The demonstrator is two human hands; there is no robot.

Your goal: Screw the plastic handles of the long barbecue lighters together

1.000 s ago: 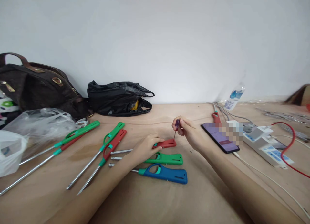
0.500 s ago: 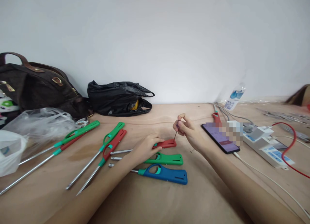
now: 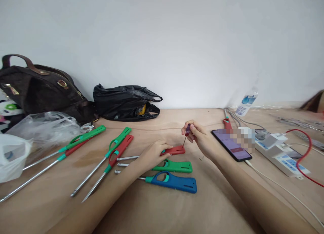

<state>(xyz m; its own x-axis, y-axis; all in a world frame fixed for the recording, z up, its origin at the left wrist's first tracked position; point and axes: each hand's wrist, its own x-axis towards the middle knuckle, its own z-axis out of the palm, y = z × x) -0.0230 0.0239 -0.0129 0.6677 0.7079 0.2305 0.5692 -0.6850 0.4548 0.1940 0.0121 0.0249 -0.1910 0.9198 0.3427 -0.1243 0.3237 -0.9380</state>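
Tan tabletop (image 3: pixel 162 212), pale wall (image 3: pixel 162 48) behind: screwdriver tip at red lighter's butt end

Red long-nosed gas lighter (image 3: pixel 176 150) lies flat, long axis roughly left-right, metal nozzle left, butt right. Left hand (image 3: pixel 154 152) is nearer: lies over its front half, fingers on the handle by the trigger. Right hand (image 3: pixel 198 135), past the butt, pinches a small screwdriver (image 3: pixel 187 130) by its purple-red handle; shaft slopes down-left to the butt. Can't tell if the tip is seated. Green lighter (image 3: pixel 177 166), then blue lighter (image 3: pixel 174 183), lie roughly parallel on the wearer's side.
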